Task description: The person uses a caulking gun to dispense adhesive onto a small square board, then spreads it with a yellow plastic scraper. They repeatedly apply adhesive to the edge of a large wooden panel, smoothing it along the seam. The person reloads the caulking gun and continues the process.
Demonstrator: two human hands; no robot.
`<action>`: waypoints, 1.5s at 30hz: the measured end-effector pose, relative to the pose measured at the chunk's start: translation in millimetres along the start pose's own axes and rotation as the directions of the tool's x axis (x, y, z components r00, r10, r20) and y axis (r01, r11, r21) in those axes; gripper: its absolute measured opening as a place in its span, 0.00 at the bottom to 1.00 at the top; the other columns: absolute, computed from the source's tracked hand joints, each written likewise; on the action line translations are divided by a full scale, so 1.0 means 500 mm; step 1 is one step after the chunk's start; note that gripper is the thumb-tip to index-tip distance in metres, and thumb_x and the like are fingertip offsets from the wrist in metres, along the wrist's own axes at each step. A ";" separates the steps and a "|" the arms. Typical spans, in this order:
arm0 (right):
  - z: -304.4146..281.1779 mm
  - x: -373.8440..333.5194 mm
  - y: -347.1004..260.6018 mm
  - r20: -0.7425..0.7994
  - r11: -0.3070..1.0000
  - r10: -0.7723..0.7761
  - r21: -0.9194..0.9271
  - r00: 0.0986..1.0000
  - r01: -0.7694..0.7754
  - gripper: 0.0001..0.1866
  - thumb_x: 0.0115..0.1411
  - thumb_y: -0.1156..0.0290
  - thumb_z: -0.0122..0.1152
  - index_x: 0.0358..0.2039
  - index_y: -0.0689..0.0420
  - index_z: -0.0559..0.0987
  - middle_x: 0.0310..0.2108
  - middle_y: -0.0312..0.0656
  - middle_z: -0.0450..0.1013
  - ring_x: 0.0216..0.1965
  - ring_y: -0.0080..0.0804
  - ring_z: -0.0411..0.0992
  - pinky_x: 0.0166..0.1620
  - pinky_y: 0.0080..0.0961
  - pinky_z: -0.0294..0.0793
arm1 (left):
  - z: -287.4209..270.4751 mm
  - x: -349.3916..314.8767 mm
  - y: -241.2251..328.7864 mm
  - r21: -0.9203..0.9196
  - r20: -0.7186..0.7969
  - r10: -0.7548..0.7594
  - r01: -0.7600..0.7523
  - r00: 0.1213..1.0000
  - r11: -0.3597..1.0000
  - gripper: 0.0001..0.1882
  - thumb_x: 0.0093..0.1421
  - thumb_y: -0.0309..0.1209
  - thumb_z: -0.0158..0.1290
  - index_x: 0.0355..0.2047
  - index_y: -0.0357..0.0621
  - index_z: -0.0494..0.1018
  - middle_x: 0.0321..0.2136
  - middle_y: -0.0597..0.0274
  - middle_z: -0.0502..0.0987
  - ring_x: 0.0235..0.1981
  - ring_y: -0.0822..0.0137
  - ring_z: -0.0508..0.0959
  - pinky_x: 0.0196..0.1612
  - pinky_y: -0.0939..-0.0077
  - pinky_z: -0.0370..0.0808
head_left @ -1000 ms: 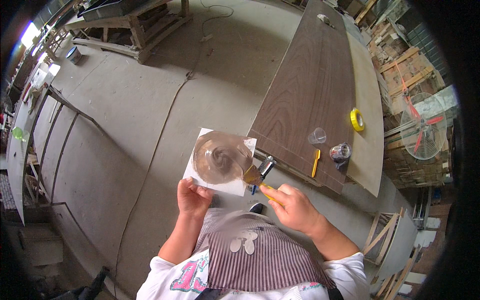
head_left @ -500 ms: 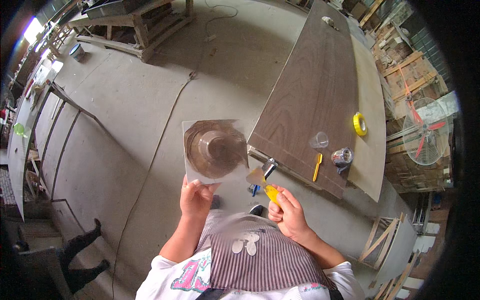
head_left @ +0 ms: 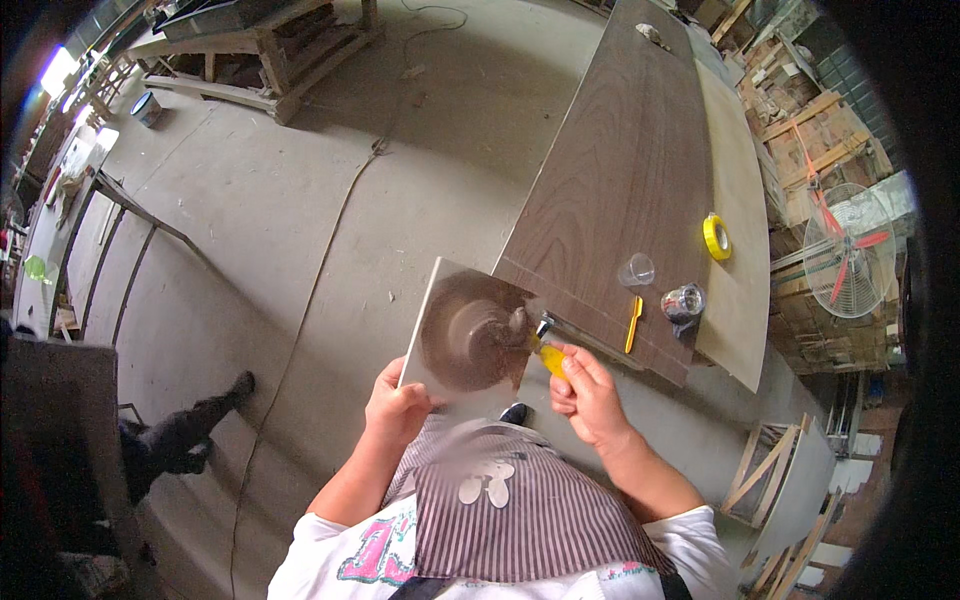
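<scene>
My left hand (head_left: 398, 402) grips a thin square pale board (head_left: 490, 402) by its near left edge, thumb on top. Dark brown paste (head_left: 462, 345) is spread in a broad round mound over the board, which is tilted. In my right hand (head_left: 592, 398) is a putty knife with a yellow handle (head_left: 553, 360), fingers wrapped around it. Its blade is at the paste's right side, where a brown lump stands up. Paste covers much of the blade, so its edge is hidden. Both hands are in front of my striped apron, left of the wood-grain panel (head_left: 620, 170).
On the panel are a clear plastic cup (head_left: 637, 270), a yellow scraper-like tool (head_left: 634, 325), a can (head_left: 683, 303) and yellow tape (head_left: 717, 237). A fan (head_left: 850, 250) stands right. A cable (head_left: 335, 235) crosses the floor. Another person's dark-clothed leg (head_left: 190, 430) shows at lower left.
The board has moved right and tilted. The putty knife, which was apart from the board, is now at the paste. At lower left, the other person has moved further into view.
</scene>
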State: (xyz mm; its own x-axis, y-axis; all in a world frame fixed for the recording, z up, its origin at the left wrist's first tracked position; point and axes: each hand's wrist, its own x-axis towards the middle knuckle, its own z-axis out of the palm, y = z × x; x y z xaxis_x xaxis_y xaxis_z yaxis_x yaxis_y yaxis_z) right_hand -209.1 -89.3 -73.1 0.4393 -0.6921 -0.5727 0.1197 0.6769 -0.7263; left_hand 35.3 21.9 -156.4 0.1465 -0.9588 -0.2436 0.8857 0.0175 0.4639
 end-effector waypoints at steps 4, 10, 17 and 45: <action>0.007 0.015 -0.073 0.131 0.943 -0.015 -0.327 0.991 0.057 0.18 0.73 0.66 0.40 0.58 0.58 0.68 0.24 0.31 0.60 0.22 0.15 0.56 0.25 0.12 0.55 | -0.007 0.002 0.001 0.084 -0.053 -0.095 0.100 0.994 0.991 0.22 0.51 0.23 0.53 0.48 0.31 0.71 0.35 0.56 0.78 0.32 0.66 0.79 0.38 0.65 0.82; 0.107 -0.059 -0.149 0.668 -0.201 -0.156 -0.743 0.728 0.639 0.21 0.57 0.76 0.59 0.53 0.59 0.75 0.29 0.49 0.68 0.29 0.45 0.69 0.35 0.38 0.71 | -0.014 0.026 -0.028 -0.048 -0.030 -0.137 0.135 0.990 0.990 0.25 0.53 0.26 0.53 0.53 0.32 0.68 0.37 0.54 0.78 0.33 0.61 0.80 0.39 0.62 0.82; 0.118 -0.055 -0.146 0.624 -0.134 -0.298 -0.777 0.723 0.615 0.23 0.58 0.75 0.58 0.55 0.58 0.74 0.26 0.45 0.67 0.28 0.43 0.67 0.32 0.40 0.68 | -0.035 0.028 -0.053 -0.159 -0.034 -0.154 0.147 0.987 0.976 0.27 0.56 0.29 0.52 0.56 0.36 0.65 0.44 0.54 0.76 0.43 0.57 0.78 0.47 0.49 0.77; 0.024 -0.067 -0.114 0.538 -0.167 -0.155 -0.841 0.829 0.515 0.21 0.55 0.73 0.57 0.51 0.52 0.78 0.25 0.47 0.67 0.30 0.48 0.68 0.34 0.43 0.67 | -0.007 0.023 -0.005 -0.253 -0.140 -0.121 0.083 0.983 0.964 0.28 0.55 0.29 0.53 0.57 0.36 0.65 0.52 0.50 0.73 0.52 0.51 0.75 0.49 0.43 0.78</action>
State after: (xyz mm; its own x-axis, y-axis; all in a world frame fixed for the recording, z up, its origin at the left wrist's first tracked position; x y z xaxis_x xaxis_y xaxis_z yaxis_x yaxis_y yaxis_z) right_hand -219.6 -101.7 -8.0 0.8245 -0.5436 -0.1572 -0.5425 -0.6802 -0.4929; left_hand 36.6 11.7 -163.3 0.0981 -0.9048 -0.4145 0.9773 0.0091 0.2115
